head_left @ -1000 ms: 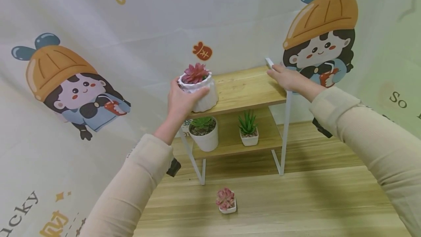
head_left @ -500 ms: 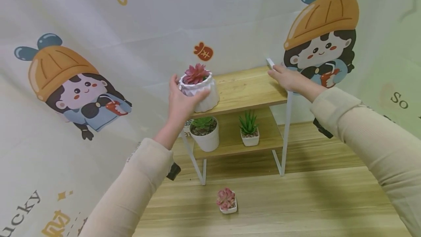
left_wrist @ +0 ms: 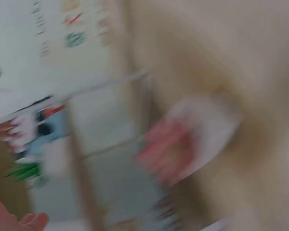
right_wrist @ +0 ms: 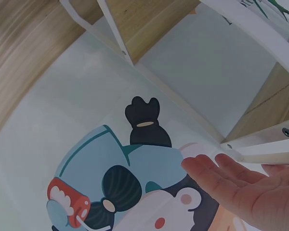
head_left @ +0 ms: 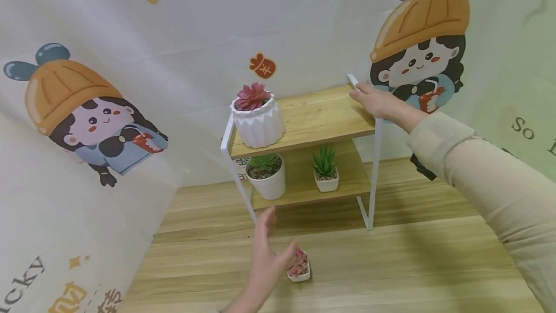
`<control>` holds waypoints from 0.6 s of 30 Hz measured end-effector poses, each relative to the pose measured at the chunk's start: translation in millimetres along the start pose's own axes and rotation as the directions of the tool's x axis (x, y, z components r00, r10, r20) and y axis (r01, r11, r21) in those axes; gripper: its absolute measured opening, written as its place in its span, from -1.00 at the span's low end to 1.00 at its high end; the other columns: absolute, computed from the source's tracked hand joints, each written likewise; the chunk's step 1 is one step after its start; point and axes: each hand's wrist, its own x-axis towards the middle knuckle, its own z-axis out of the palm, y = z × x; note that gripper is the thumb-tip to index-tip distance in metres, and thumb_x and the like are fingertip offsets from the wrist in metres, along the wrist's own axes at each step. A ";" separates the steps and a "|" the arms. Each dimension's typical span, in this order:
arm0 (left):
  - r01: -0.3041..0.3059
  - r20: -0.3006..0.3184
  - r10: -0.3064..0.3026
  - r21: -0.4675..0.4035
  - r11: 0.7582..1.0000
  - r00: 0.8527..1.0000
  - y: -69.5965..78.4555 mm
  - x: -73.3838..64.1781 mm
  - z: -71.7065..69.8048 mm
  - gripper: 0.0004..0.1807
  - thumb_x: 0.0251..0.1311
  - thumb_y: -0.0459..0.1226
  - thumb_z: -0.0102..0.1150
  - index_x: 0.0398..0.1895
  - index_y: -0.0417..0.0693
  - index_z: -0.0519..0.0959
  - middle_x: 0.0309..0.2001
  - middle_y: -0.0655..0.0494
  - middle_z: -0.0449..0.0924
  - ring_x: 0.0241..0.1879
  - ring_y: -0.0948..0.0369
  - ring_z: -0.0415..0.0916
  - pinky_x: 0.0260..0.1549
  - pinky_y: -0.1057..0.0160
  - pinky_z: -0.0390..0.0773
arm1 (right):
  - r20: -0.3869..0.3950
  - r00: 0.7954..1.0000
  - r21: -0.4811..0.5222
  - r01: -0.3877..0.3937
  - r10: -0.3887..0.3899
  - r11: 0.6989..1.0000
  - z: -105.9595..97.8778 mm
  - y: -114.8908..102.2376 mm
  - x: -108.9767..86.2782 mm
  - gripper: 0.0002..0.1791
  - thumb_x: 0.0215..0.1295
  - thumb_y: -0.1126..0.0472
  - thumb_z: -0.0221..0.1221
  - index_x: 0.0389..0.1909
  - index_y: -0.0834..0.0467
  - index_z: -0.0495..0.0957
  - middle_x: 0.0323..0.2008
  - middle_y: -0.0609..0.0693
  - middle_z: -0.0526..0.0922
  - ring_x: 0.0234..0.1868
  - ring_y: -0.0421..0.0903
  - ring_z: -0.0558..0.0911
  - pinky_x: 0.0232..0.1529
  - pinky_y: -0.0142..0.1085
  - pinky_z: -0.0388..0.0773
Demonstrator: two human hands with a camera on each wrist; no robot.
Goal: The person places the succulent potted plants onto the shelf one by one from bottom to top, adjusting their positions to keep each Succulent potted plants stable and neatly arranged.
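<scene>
My left hand point(head_left: 265, 267) is low over the tabletop with thumb and fingers spread, holding nothing. Right beside its thumb is a small pink succulent point(head_left: 299, 267) in a square white pot, partly overlapped by the thumb; the left wrist view shows the pink succulent point(left_wrist: 168, 149) blurred by motion. My right hand point(head_left: 382, 105) rests at the right end of the two-tier wooden shelf point(head_left: 326, 110), its fingers point(right_wrist: 207, 175) fairly straight against the white frame. On the top tier's left end stands a ribbed white pot point(head_left: 260, 124) with a dark pink succulent.
On the lower tier are a round white pot point(head_left: 271, 182) with a green succulent and, to its right, a small square pot point(head_left: 326, 182) with a spiky green plant. A printed cloth point(head_left: 195, 86) hangs behind. The shelf stands on a wood-grain tabletop point(head_left: 369, 274).
My left hand has let go of the ribbed white pot on the top tier and come down toward the small pink succulent. The right hand stays at the shelf's right end.
</scene>
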 end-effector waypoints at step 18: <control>0.535 0.294 -0.474 -0.182 0.825 0.830 -116.6 -73.3 42.0 0.17 -0.31 -0.47 0.42 0.35 -0.41 -0.17 0.25 -0.50 0.02 0.18 -0.27 0.18 0.18 -0.13 0.21 | -0.014 1.000 0.001 -0.015 0.015 1.000 -0.7 1.3 1.2 -0.31 0.44 -0.12 -0.50 0.42 0.19 -0.33 0.42 0.25 -0.30 0.38 0.30 -0.20 0.33 0.14 -0.16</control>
